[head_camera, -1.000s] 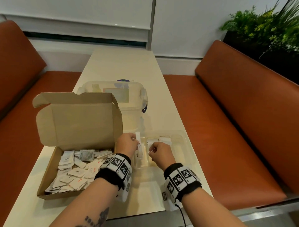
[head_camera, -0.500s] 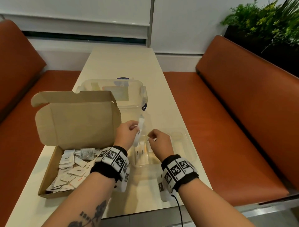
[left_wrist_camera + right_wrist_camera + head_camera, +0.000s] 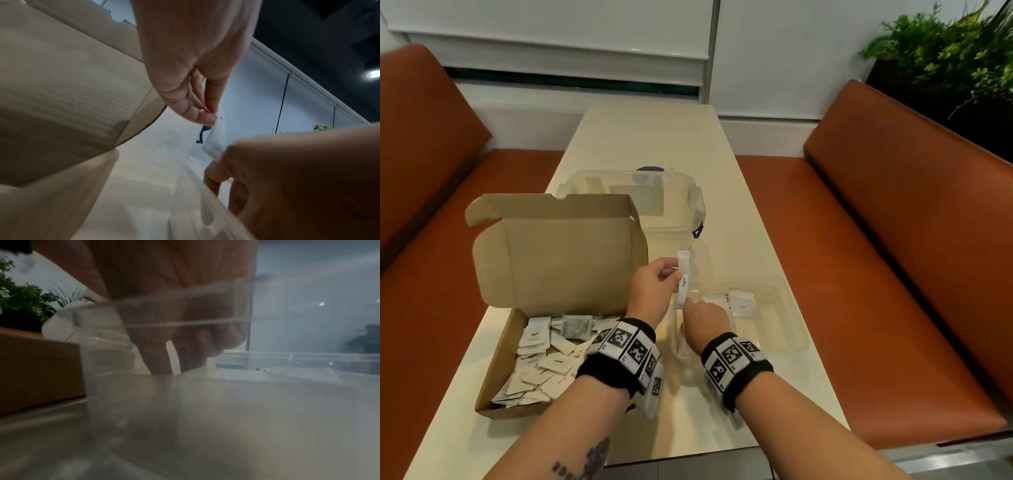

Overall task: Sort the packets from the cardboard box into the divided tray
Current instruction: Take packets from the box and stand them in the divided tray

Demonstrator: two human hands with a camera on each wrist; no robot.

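My left hand (image 3: 654, 291) pinches a white sugar stick packet (image 3: 683, 277) upright by its middle, above the left end of the clear divided tray (image 3: 791, 318). My right hand (image 3: 705, 320) pinches the stick's lower end with curled fingers. In the left wrist view the left hand's fingertips (image 3: 205, 116) hold the packet (image 3: 216, 139), whose bottom runs into the right hand (image 3: 287, 170). The right wrist view shows the right hand's fingers (image 3: 160, 356) through the tray wall (image 3: 185, 313). The open cardboard box (image 3: 496, 363) at the left holds several white packets (image 3: 544, 363). A few packets (image 3: 741, 301) lie in the tray.
A clear lidded container (image 3: 654, 198) stands behind the box's raised lid (image 3: 558, 253). The narrow cream table (image 3: 647, 137) runs away from me between two orange benches (image 3: 893, 240). A planter with greenery (image 3: 945, 51) is at the far right.
My right hand has moved left from the tray's packets to the sugar stick and taken its lower end. My left hand has lifted the stick slightly and still holds it.
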